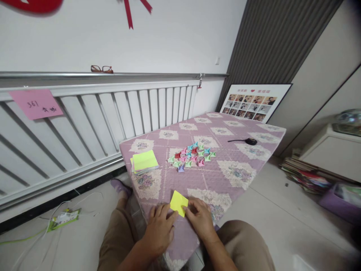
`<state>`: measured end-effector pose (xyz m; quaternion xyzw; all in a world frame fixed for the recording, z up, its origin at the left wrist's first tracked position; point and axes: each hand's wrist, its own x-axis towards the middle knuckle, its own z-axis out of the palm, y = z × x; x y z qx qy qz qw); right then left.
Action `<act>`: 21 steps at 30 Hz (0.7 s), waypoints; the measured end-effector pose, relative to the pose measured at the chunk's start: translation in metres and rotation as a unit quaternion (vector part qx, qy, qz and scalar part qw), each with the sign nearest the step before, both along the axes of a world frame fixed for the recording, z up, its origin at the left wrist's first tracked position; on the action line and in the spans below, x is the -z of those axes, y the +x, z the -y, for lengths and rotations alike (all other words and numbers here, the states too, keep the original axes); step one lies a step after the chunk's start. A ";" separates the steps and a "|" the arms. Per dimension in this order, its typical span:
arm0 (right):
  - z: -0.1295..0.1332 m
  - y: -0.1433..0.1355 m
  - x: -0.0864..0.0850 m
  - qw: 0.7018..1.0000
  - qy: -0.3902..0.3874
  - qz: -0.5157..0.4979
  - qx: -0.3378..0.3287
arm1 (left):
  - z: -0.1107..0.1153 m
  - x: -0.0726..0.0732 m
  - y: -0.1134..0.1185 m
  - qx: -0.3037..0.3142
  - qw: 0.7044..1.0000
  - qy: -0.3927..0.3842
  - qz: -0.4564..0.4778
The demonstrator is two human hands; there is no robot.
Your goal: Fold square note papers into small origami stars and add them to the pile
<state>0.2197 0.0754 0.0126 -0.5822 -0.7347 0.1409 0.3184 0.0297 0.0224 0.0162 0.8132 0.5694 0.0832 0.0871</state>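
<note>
On the near end of the table lies a small square of yellow paper [177, 203], turned so that a corner points away from me. My left hand [160, 227] holds its left corner and lower edge between thumb and index finger, the other fingers resting on the cloth. At the right corner, my right hand [201, 218] grips the paper, thumb on top and fingers curled at the edge. Beyond it stand several small folded paper pieces [188, 164] in green, pink, blue, red and purple. A stack of coloured paper squares [145, 162], yellow on top, lies to the left.
A purple floral tablecloth [180, 184] covers the table. A black object with a thin handle [250, 141] lies toward the right edge. Behind are a white radiator [146, 109] and a photo board [255, 101]. Cables [53, 214] trail over the floor at left.
</note>
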 end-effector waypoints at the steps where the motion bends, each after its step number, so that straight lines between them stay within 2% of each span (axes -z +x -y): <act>1: 0.001 -0.001 -0.001 1.000 -0.002 0.017 -0.008 | -0.003 -0.001 -0.001 0.006 1.000 0.001 0.000; 4: 0.007 -0.006 -0.007 0.998 0.006 0.062 -0.023 | -0.009 -0.004 -0.003 0.017 0.999 0.012 0.032; 7: 0.014 -0.010 -0.012 0.997 0.022 0.076 -0.018 | -0.008 0.001 -0.005 -0.041 0.991 0.062 0.115; 10: 0.020 -0.013 -0.013 0.996 0.032 0.079 -0.040 | 0.001 0.009 -0.007 -0.096 0.967 0.163 0.172; 13: 0.023 -0.014 -0.011 0.992 0.043 0.094 -0.078 | 0.008 0.011 -0.008 -0.065 0.958 0.223 0.166; 17: 0.023 -0.015 -0.008 0.987 0.054 0.101 -0.112 | 0.007 0.003 -0.008 -0.018 0.967 0.204 0.150; 21: 0.022 -0.015 -0.006 0.988 0.046 0.082 -0.120 | 0.002 0.002 -0.013 -0.015 0.969 0.195 0.149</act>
